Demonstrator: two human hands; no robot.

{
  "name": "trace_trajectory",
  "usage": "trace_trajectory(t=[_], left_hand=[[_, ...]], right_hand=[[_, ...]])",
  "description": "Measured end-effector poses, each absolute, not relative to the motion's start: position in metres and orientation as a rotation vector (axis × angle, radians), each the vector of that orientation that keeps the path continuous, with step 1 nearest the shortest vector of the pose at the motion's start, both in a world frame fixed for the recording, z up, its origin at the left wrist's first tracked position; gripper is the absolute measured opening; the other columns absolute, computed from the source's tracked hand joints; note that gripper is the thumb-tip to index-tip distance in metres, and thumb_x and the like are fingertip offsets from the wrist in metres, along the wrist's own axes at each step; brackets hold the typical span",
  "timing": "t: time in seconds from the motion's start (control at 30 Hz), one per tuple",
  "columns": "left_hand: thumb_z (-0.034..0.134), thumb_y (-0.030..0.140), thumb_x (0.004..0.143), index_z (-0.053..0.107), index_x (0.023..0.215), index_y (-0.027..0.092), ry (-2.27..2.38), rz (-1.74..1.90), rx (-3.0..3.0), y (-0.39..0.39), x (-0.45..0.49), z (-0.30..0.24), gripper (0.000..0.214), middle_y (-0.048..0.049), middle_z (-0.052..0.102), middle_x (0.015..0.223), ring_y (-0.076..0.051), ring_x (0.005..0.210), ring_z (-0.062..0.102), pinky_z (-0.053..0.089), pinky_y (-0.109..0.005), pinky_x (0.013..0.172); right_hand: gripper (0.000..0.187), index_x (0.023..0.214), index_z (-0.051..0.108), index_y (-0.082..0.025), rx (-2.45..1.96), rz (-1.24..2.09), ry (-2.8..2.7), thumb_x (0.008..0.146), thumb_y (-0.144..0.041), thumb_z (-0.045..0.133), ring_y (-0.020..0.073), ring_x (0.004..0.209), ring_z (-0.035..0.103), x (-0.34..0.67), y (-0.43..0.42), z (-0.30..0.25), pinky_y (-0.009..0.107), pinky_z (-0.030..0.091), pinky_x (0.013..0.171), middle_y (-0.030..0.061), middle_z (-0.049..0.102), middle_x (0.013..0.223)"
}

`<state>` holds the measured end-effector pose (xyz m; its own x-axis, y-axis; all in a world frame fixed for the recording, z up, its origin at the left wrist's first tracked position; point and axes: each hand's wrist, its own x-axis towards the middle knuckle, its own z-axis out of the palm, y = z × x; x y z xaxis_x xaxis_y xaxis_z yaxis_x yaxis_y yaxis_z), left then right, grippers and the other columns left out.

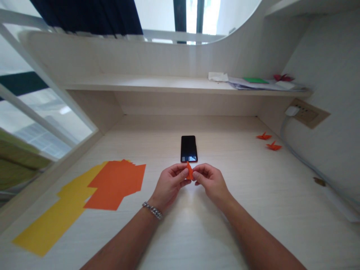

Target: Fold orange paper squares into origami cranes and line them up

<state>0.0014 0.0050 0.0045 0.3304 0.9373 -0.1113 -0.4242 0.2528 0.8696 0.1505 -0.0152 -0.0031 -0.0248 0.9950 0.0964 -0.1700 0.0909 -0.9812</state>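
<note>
Between both hands, a small folded piece of orange paper [189,171] is held upright above the middle of the desk. My left hand [172,183], with a chain bracelet on its wrist, pinches it from the left between thumb and fingers. From the other side my right hand [210,182] is closed on its right edge with thumb and fingertips. Part of the folded paper is hidden by the fingers. Just beyond the hands lies a black phone [188,148], face up.
Orange sheets [118,183] overlap yellow sheets [53,221] on the desk's left. Two orange folded paper cranes [264,136] sit at the right, near a charging cable [306,165] plugged into a wall socket [311,112]. Papers [247,84] lie on the shelf [157,83] above.
</note>
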Motion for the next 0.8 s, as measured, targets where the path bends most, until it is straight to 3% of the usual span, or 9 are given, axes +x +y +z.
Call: trace_trajectory(t=[0.37,0.8], left_hand=[[0.073,0.024,0.074,0.071,0.093,0.013,0.766,0.972,0.954,0.003,0.003,0.003,0.023,-0.007,0.068,0.081,-0.013,0.072,0.059,0.049,-0.025,0.069],[0.076,0.026,0.069,0.07,0.094,0.013,0.846,0.877,0.991,0.006,-0.002,0.001,0.029,-0.0081,0.068,0.081,-0.013,0.069,0.06,0.048,-0.025,0.065]], right_hand=[[0.008,0.082,0.068,-0.019,-1.165,0.739,-1.371,0.076,-0.016,0.062,0.0153,0.073,0.062,0.149,-0.026,0.009,0.025,0.051,0.061,0.003,0.066,0.081],[0.012,0.085,0.071,-0.02,-1.155,0.753,-1.417,0.076,-0.013,0.065,0.0153,0.073,0.062,0.155,-0.024,0.007,0.026,0.05,0.063,0.0033,0.067,0.083]])
